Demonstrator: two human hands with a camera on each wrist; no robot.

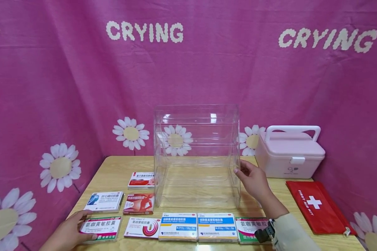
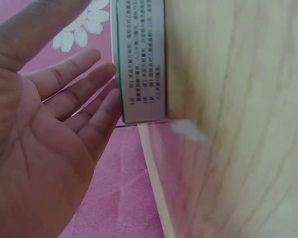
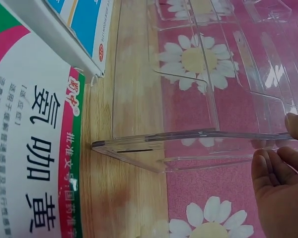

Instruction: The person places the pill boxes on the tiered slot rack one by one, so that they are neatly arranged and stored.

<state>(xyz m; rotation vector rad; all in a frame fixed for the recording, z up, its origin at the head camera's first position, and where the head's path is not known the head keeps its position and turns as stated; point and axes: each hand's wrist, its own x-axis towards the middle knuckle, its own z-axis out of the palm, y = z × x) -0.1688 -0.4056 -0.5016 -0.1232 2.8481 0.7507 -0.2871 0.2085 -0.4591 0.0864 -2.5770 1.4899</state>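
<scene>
A clear plastic tiered display rack [image 1: 197, 181] stands mid-table, with nothing seen on its tiers. My right hand [image 1: 254, 179] pinches its right side panel; in the right wrist view the thumb [image 3: 297, 126] and fingers [image 3: 278, 173] lie on opposite sides of the panel. At the front left, my left hand [image 1: 69, 230] rests beside a green-and-magenta capsule box [image 1: 104, 228]. Its loosely extended fingers touch that box's edge [image 2: 141, 74] in the left wrist view; the thumb's tip is cut off there. A similar box [image 1: 248, 226] lies partly behind my right wrist.
Two blue-and-white boxes [image 1: 178, 226] and a white-magenta box [image 1: 141, 227] line the front. Left of the rack lie red boxes [image 1: 138, 204] and a blue-white box [image 1: 103, 201]. A pink lidded case [image 1: 290, 157] and red first aid pouch [image 1: 317, 207] sit right. A magenta curtain [image 1: 194, 76] hangs behind.
</scene>
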